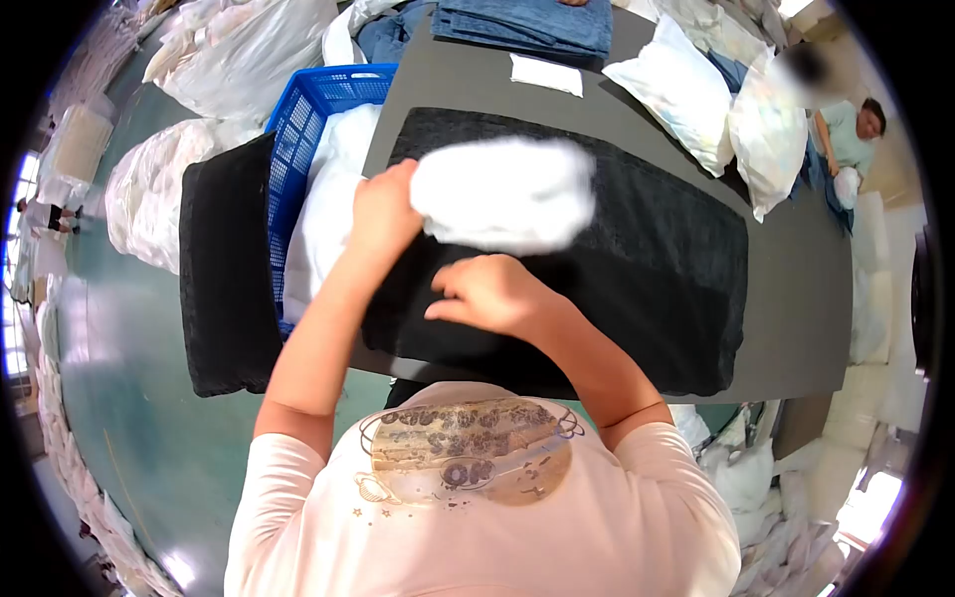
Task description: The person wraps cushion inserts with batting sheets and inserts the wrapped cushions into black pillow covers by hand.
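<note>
My left hand (388, 207) grips the left end of a white bundle (502, 194), smeared by motion; I cannot tell whether it is cloth or plastic film. Beneath it a dark folded garment (657, 259), black and perhaps denim, lies spread on the grey table. My right hand (492, 294) hovers just below the bundle, apart from it, thumb and fingers parted with nothing between them.
To the left, a blue plastic basket (288, 149) contains white bags (333, 189), and a black garment (227, 269) hangs over its side. Folded jeans (522, 28), a flat white packet (546, 76) and full white bags (676, 95) lie on the table (796, 318). Another person (848, 139) is at right.
</note>
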